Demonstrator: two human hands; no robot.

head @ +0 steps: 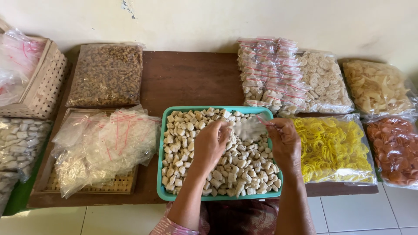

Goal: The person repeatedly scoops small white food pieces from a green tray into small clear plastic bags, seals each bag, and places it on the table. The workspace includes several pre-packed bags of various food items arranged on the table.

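A teal tray (162, 150) full of small pale cracker pieces sits at the front of a brown table (191, 78). Over it, both my hands hold a small clear zip bag (249, 127) with a red seal strip. My left hand (210, 146) pinches the bag's left side just above the crackers. My right hand (285, 141) grips its right edge. The bag looks blurred, and a few pale pieces seem to be inside.
Empty small zip bags (104, 141) lie heaped on a woven tray at left. Filled small bags (267, 72) are stacked behind the teal tray. Large bags hold brown snacks (106, 74), white rounds (326, 82), yellow rings (333, 148), pale chips (376, 87) and orange discs (394, 148). A woven basket (41, 87) stands far left.
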